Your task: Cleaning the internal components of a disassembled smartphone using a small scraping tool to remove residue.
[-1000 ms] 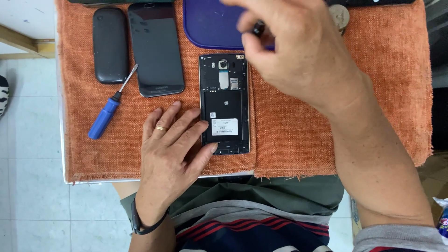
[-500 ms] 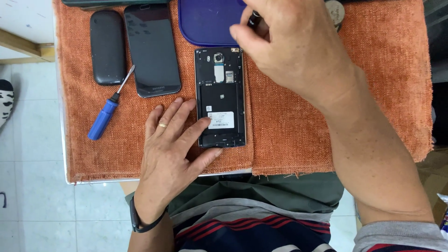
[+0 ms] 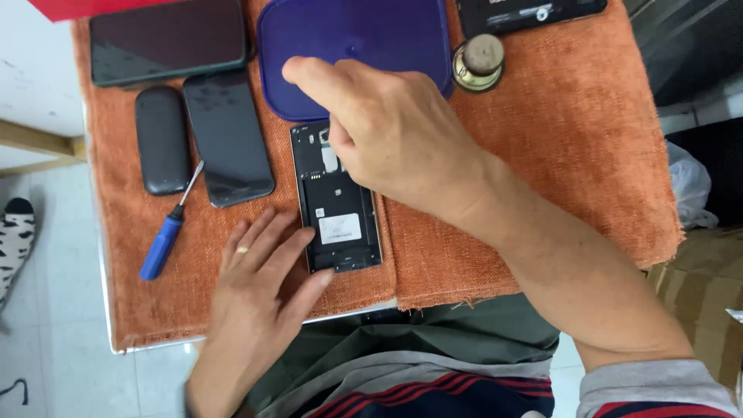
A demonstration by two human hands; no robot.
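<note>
Here your right hand (image 3: 395, 131) covers the top of the opened phone (image 3: 338, 201), so the camera end of it is hidden and you cannot tell whether your curled fingers pinch anything there; only the forefinger is clear, stretched out over the purple lid (image 3: 364, 39). The purple lid is cut off by the upper edge, as are the large dark phone (image 3: 166, 40) at upper left and the black device (image 3: 526, 11) at upper right. The opened phone lies back-up on the orange cloth (image 3: 557, 155), its cover off, showing a black inner frame with a white label. Your left hand (image 3: 259, 282) rests flat beside its lower left edge, fingers spread, fingertips touching the frame. A blue screwdriver (image 3: 165, 236) lies just left.
</note>
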